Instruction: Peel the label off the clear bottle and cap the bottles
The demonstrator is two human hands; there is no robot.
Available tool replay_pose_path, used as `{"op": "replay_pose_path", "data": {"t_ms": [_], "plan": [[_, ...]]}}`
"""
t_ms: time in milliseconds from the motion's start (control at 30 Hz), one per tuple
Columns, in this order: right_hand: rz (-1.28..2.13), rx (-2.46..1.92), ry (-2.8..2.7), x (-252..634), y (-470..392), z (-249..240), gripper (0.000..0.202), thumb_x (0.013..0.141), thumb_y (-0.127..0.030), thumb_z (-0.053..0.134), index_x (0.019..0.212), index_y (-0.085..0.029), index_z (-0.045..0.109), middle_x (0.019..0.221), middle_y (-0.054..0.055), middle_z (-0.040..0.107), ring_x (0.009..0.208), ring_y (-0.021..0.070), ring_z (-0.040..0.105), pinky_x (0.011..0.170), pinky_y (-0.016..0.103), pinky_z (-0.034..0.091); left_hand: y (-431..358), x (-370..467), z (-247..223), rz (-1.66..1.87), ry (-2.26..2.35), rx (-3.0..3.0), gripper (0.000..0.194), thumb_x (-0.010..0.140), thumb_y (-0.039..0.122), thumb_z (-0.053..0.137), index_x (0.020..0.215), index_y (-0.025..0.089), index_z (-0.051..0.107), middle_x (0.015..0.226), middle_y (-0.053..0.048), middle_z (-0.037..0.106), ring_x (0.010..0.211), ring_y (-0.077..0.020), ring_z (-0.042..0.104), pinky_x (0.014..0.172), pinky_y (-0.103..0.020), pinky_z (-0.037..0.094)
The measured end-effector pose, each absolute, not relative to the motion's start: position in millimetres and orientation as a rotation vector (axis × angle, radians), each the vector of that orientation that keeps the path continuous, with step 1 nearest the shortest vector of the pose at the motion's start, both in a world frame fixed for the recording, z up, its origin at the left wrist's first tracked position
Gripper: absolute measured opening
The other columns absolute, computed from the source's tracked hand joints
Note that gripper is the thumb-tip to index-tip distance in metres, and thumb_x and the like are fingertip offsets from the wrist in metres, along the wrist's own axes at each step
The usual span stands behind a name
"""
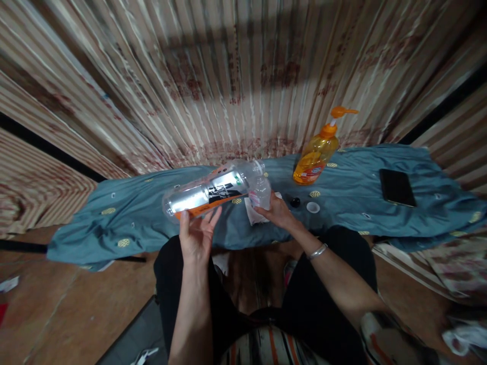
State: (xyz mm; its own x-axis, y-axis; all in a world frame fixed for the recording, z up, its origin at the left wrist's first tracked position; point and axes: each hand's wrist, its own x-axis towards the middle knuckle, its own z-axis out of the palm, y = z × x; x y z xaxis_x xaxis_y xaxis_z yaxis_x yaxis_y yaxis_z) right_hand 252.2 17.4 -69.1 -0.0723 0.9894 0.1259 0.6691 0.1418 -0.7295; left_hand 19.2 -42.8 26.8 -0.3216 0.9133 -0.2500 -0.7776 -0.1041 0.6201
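A large clear plastic bottle (190,195) with a silver, black and orange label lies tilted over the cloth, its mouth toward the right. My left hand (198,233) supports it from below near its base, thumb and fingers apart around it. My right hand (276,210) is wrapped round a small clear bottle (260,191), which is under the big bottle's neck and mouth. A folded white cloth or tissue (255,215) lies beneath the small bottle, partly hidden. Whether liquid passes between the bottles cannot be made out.
An orange pump bottle (312,162) stands behind and right of my hands. Near my right hand lie a black cap (295,202) and a white cap (313,207). A black phone (397,187) rests farther right on the blue cloth (148,223). A patterned curtain (213,91) hangs behind.
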Motion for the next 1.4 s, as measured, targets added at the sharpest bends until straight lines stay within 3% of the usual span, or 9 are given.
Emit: {"op": "replay_pose_path", "data": {"t_ms": [100,200,367,533,700,867,1000,1233,1400], "plan": [[0.676,-1.6,-1.813,252.4,17.7,-69.9,0.059,0.085,-0.039,0.075,0.134,-0.014,0.053,0.119,0.017,0.077,0.112,0.0341,0.075,0.094,0.043,0.057,-34.5,21.1,15.1,1.649,0.779,0.022,0.036,0.092,0.048,0.07,0.116,0.02,0.069,0.113,-0.011,0.075,0.109,-0.0307,0.077,0.089,-0.048,0.068],[0.657,-1.614,-1.811,252.4,18.0,-70.7,0.058,0.084,-0.039,0.076,0.132,-0.015,0.054,0.115,0.015,0.078,0.109,0.0341,0.076,0.092,0.043,0.058,-25.2,25.8,0.6,1.575,0.765,-0.097,0.054,0.096,0.055,0.061,0.13,0.013,0.061,0.117,-0.02,0.072,0.11,-0.0322,0.077,0.083,-0.043,0.068],[0.634,-1.645,-1.786,251.9,16.6,-73.2,0.053,0.082,-0.041,0.076,0.126,-0.017,0.057,0.109,0.014,0.078,0.104,0.0335,0.077,0.087,0.042,0.059,-8.8,36.5,-22.5,1.503,0.688,-0.251,0.071,0.103,0.06,0.04,0.142,0.002,0.052,0.108,-0.023,0.073,0.098,-0.0289,0.08,0.075,-0.034,0.068],[0.611,-1.679,-1.765,250.6,13.6,-74.5,0.05,0.082,-0.041,0.075,0.122,-0.017,0.058,0.107,0.015,0.079,0.101,0.0356,0.078,0.086,0.045,0.06,6.0,41.0,-37.5,1.473,0.616,-0.343,0.074,0.103,0.062,0.041,0.142,0.001,0.054,0.103,-0.022,0.075,0.098,-0.0265,0.079,0.071,-0.026,0.066],[0.625,-1.704,-1.734,250.2,13.3,-73.4,0.051,0.079,-0.041,0.077,0.121,-0.018,0.058,0.103,0.015,0.08,0.099,0.0362,0.079,0.083,0.044,0.062,13.6,36.1,-42.9,1.426,0.556,-0.392,0.067,0.102,0.061,0.045,0.143,0.008,0.057,0.115,-0.021,0.074,0.109,-0.0262,0.077,0.064,-0.02,0.063],[0.629,-1.688,-1.732,252.1,14.3,-75.5,0.052,0.078,-0.045,0.077,0.118,-0.019,0.059,0.103,0.015,0.08,0.098,0.037,0.079,0.083,0.046,0.062,11.5,30.2,-48.8,1.409,0.547,-0.418,0.069,0.101,0.066,0.042,0.145,0.015,0.057,0.115,-0.017,0.074,0.097,-0.0214,0.078,0.056,-0.018,0.06],[0.616,-1.685,-1.746,252.9,13.9,-78.2,0.05,0.079,-0.047,0.075,0.117,-0.019,0.059,0.103,0.016,0.08,0.1,0.0375,0.078,0.086,0.048,0.062,8.6,27.6,-54.3,1.362,0.566,-0.416,0.083,0.097,0.076,0.037,0.148,0.012,0.055,0.121,-0.022,0.072,0.092,-0.0202,0.078,0.052,-0.017,0.057],[0.614,-1.707,-1.744,251.8,13.0,-78.1,0.052,0.079,-0.045,0.074,0.121,-0.018,0.059,0.106,0.016,0.079,0.102,0.0378,0.078,0.086,0.048,0.062,4.3,25.1,-59.2,1.316,0.575,-0.357,0.085,0.097,0.078,0.03,0.141,0.01,0.058,0.112,-0.021,0.074,0.076,-0.0181,0.076,0.049,-0.02,0.057],[0.618,-1.695,-1.749,251.4,12.6,-76.8,0.051,0.08,-0.044,0.074,0.121,-0.017,0.059,0.107,0.016,0.079,0.103,0.0372,0.078,0.087,0.047,0.062,-1.7,25.0,-61.9,1.312,0.562,-0.312,0.088,0.097,0.078,0.028,0.144,0.009,0.054,0.116,-0.023,0.073,0.078,-0.0196,0.077,0.051,-0.021,0.058]]}}
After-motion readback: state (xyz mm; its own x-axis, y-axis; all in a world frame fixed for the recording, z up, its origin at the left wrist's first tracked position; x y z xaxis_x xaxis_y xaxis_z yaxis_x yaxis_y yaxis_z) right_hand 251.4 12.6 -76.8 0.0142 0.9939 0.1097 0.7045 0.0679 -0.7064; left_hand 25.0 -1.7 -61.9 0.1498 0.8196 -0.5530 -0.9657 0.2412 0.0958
